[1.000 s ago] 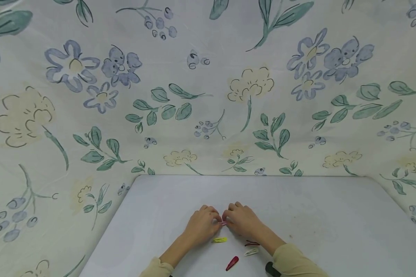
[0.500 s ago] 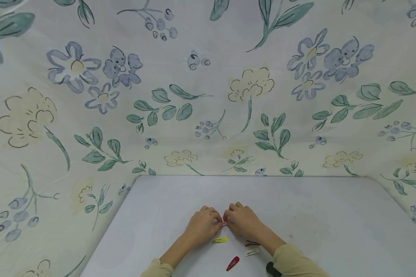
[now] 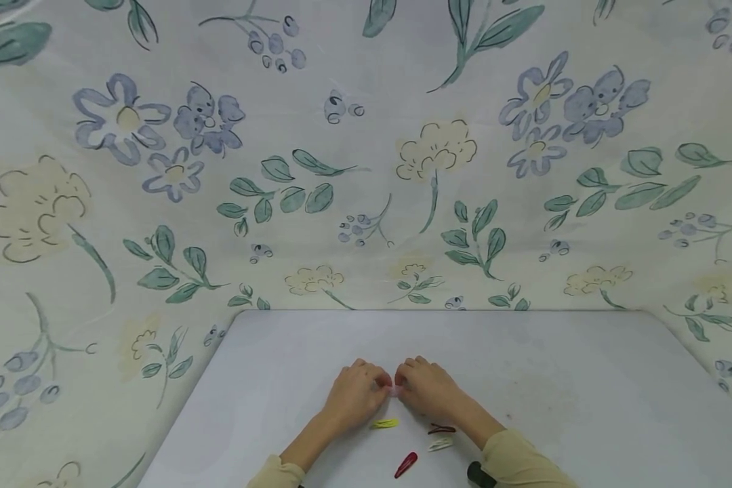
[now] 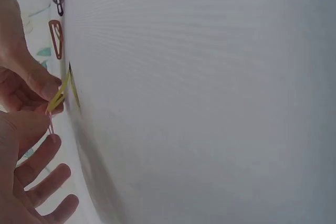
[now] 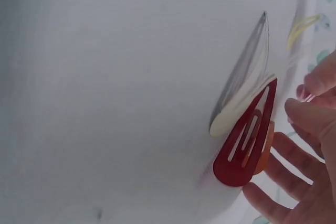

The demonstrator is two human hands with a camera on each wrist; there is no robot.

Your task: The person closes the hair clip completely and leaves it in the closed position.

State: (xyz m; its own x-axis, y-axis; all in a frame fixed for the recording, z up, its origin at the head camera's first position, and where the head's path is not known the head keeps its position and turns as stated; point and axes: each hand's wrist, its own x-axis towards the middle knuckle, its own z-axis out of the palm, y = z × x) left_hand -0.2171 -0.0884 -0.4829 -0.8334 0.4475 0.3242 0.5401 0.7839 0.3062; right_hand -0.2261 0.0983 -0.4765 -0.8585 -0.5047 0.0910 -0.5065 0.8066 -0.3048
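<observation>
Pink hair clip (image 3: 394,391) looks paler than second ago, maybe turned, so probably mid-fiddle; left hand (image 3: 356,393) and right hand (image 3: 428,390) pinch it, other fingers (image 4: 51,184) loose; yellow clip (image 3: 385,423) nearer.

A pale cloth (image 3: 341,135) printed with blue and yellow flowers (image 3: 436,149) and green leaves (image 3: 320,198) rises behind the white table (image 3: 555,373).

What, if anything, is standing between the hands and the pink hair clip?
Nothing visible: the left hand and right hand both pinch the pink hair clip. The yellow clip lies apart on the table.
</observation>
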